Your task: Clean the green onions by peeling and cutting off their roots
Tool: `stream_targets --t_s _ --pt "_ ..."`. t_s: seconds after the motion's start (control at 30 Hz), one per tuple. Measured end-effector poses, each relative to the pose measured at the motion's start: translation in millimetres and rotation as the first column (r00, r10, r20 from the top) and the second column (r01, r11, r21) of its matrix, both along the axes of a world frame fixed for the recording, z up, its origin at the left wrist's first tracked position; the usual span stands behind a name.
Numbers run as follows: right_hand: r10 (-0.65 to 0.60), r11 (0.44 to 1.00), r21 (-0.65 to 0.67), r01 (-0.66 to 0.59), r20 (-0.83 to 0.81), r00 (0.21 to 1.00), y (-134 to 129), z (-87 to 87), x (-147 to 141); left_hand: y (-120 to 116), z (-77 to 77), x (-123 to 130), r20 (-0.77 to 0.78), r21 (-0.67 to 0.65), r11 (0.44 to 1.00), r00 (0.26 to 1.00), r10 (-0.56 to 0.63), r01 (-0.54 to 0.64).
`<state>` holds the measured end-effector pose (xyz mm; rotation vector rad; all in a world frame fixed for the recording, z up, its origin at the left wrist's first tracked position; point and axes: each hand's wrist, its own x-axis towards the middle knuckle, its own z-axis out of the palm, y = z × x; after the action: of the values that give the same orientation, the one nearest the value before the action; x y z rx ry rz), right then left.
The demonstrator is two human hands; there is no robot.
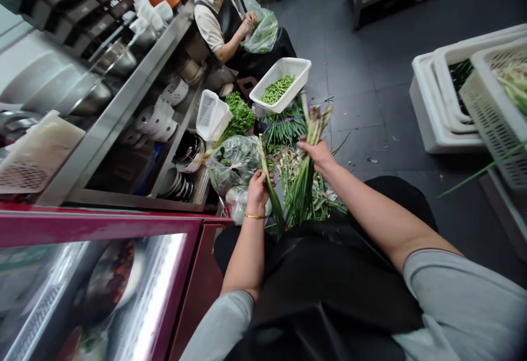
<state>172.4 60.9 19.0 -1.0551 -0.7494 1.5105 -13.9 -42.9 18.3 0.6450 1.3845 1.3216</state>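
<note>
My left hand (258, 188) is closed round a single scallion (264, 159), its pale end pointing up and its green leaves hanging down toward my lap. In my right hand (317, 152) is a thick bunch of scallions (302, 188), with whitish stems and brownish root ends above the fist and long green leaves below. Between and beyond my hands lies a pile of loose trimmings and leaves (288, 166). A clear plastic bag of greens (234, 160) stands just beyond my left hand.
Further off are a white basket of green pods (300, 70), tied green stalks (284, 127) and leafy greens (239, 111). A co-worker (218, 20) sits behind, hands at a plastic bag. Steel shelving (123, 86) and a glass-fronted cabinet (197, 251) flank my left; white crates (428, 103) stand right.
</note>
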Motion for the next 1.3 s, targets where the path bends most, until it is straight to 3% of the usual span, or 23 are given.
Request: stream_targets --t_s 0.07,0.1,0.2,0.27,0.37,0.5,0.6,0.67,0.7,0.8,0.9,1.0,1.1,1.2,1.3 --pt "-0.132 0.99 0.064 0.129 0.043 0.99 10.1 6.9 14.7 -0.5 4.6 -2.7 -0.002 -0.011 1.0 1.0 0.009 -0.009" --pt "-0.129 0.988 0.093 0.123 0.062 0.99 11.6 9.9 18.9 -0.8 6.0 -2.1 -0.001 -0.017 1.0 1.0 0.008 -0.008" --pt "0.102 0.979 0.159 -0.129 0.163 0.981 0.2 14.2 14.5 -2.4 6.6 10.5 0.013 -0.015 0.999 0.999 -0.052 0.052" --pt "0.286 0.919 0.188 -0.346 0.285 0.915 -13.0 13.1 2.3 -4.3 6.2 24.3 0.015 -0.017 0.991 0.991 -0.13 0.13" --pt "0.322 0.846 0.232 -0.48 0.496 0.807 -23.2 10.3 -9.1 -7.1 8.3 38.9 -0.018 -0.03 0.984 0.984 -0.178 0.178" --pt "0.196 0.876 0.264 -0.403 0.571 0.798 -11.8 13.0 7.4 -8.0 11.2 31.0 -0.089 -0.052 0.983 0.979 -0.182 0.178" --pt "0.044 0.96 0.234 -0.155 0.417 0.908 6.9 16.9 30.5 -11.3 6.9 12.9 -0.075 -0.105 0.98 0.981 -0.178 0.169" --pt "-0.057 0.981 0.196 -0.002 0.298 0.953 17.1 17.4 42.2 -15.3 2.0 2.9 -0.05 -0.126 0.981 0.987 -0.152 0.145" --pt "-0.066 0.981 0.191 0.014 0.265 0.962 19.8 16.6 45.2 -17.2 -0.2 -0.3 -0.036 -0.128 0.983 0.99 -0.138 0.132" --pt "0.055 0.969 0.208 -0.135 0.352 0.935 15.2 10.4 38.3 -20.0 -2.7 -0.3 -0.003 -0.111 0.988 0.994 -0.111 0.11" --pt "0.205 0.918 0.184 -0.351 0.537 0.818 -4.1 2.7 12.7 -18.0 -0.2 11.3 -0.027 -0.078 0.991 0.993 -0.115 0.113" --pt "0.271 0.849 0.209 -0.485 0.616 0.74 -21.2 0.4 -9.6 -15.5 1.0 24.0 -0.157 -0.007 0.988 0.976 -0.153 0.153" --pt "0.283 0.822 0.208 -0.53 0.658 0.697 -25.1 3.4 -14.0 -14.4 -1.2 27.2 -0.305 0.067 0.973 0.933 -0.192 0.222" --pt "0.456 0.79 0.105 -0.605 0.56 0.692 -22.2 7.7 -6.1 -9.8 -1.4 16.1 -0.306 0.041 0.975 0.932 -0.195 0.218" --pt "0.545 0.798 0.082 -0.598 0.328 0.772 -22.0 14.2 3.7 1.2 3.6 -9.2 -0.341 0.011 0.985 0.926 -0.159 0.173"
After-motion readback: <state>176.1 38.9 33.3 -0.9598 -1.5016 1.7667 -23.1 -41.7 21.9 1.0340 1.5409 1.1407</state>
